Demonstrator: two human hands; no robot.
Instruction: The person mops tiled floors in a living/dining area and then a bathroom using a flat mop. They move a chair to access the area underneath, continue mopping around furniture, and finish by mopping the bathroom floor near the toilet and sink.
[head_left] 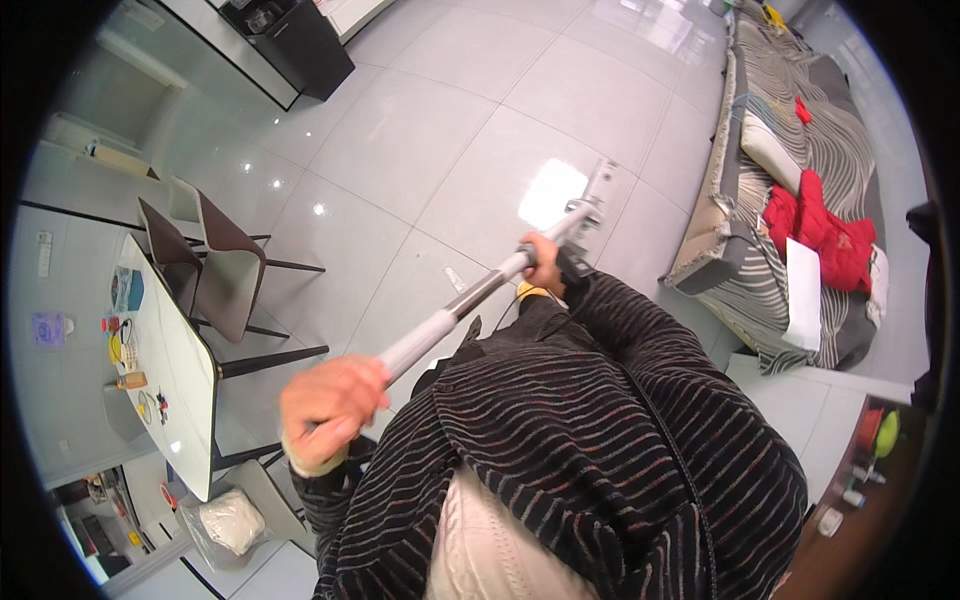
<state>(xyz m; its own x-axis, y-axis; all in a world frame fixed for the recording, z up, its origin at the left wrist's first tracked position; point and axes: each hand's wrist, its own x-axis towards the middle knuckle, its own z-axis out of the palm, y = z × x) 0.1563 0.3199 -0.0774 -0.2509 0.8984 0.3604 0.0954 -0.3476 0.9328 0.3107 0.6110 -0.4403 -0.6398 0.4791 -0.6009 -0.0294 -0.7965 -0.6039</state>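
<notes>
A long grey mop pole (470, 300) runs from near my chest down to a flat pale mop head (592, 195) resting on the glossy tiled floor (400, 150). My left hand (328, 408) is wrapped around the top end of the pole. Lower down the shaft, my right hand (545, 262) grips it just above the mop head. Both arms wear dark striped sleeves, and my striped jacket fills the lower middle of the view.
A white table (185, 375) with small items stands at the left, with chairs (225, 265) beside it. A striped sofa (790, 170) holding red clothes (820, 225) and cushions is at the right. A dark cabinet (295, 45) stands at the top.
</notes>
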